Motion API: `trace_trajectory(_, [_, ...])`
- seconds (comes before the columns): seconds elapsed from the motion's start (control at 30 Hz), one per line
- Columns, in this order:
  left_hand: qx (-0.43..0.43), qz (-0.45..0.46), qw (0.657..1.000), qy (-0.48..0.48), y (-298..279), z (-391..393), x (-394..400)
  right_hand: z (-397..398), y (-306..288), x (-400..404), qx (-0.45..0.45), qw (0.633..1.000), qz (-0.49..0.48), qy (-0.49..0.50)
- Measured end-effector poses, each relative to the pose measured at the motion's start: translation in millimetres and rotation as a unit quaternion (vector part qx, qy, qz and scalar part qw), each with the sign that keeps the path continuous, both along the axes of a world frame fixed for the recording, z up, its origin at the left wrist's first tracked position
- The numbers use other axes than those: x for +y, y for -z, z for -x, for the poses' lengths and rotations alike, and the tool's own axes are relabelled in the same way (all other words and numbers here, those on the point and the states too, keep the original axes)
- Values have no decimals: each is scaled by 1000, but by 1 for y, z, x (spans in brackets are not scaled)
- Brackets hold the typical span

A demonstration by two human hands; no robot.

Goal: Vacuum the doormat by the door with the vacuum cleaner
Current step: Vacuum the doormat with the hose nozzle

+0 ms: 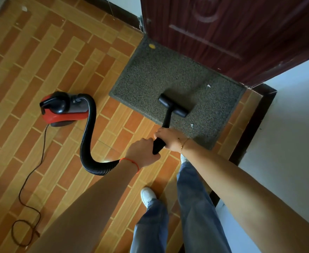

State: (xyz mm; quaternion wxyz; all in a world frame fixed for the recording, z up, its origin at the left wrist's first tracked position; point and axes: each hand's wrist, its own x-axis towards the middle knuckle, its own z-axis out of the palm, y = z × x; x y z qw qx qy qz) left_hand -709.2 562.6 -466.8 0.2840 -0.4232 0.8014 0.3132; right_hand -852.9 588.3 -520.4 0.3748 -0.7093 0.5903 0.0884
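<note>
A grey speckled doormat [161, 73] lies on the tiled floor in front of a dark red door [232, 30]. The black floor nozzle [173, 105] rests flat on the mat's near half, joined to a short black wand [166, 119]. My right hand [168, 138] grips the wand's upper part and my left hand [142, 152] grips its lower end by the hose. The black ribbed hose [88, 136] curves back to the red and black vacuum cleaner body [62, 108] on the floor at left. A yellow bit [151, 46] and small white scraps [208, 86] lie on the mat.
The power cord [29, 179] trails from the vacuum body across the orange tiles to a coil at lower left. A white wall [287, 134] with dark skirting stands to the right. My legs in jeans and a white shoe [147, 195] are below the hands.
</note>
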Motion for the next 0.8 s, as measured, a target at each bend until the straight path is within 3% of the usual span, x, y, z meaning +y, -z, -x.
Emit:
trace_trajectory(0.4, [-7,21,999,34,-5,-97,50,-98,-2,52,0,1000,-16,12])
trace_trajectory(0.8, [-7,20,1000,18,-7,-113,85,-114,-4,82,13,1000,-11,-4])
